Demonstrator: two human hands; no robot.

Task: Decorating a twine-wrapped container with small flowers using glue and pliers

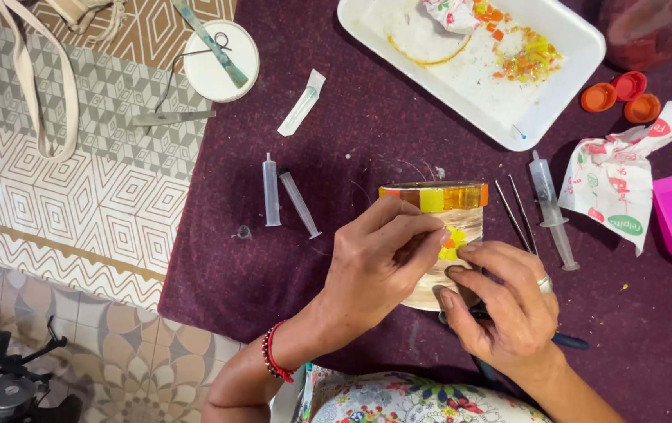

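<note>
Left hand (379, 262): we see it bare, no glove and no ring on the fingers (422, 235) in view.
Left wrist: we note a bracelet of dark round beads (265, 354) worn beside a thin red cord band (277, 356).
Left forearm: we find it uncovered, no sleeve.
Right hand (504, 309): we see it bare, with short, unpainted nails.
Right ring: we note one plain silver-coloured band (545, 284) on a finger.
Right forearm: we find it uncovered, no sleeve.
Clothing: we see a pale garment (414, 399) printed with red, blue and green flowers, at the lower frame edge.
</note>
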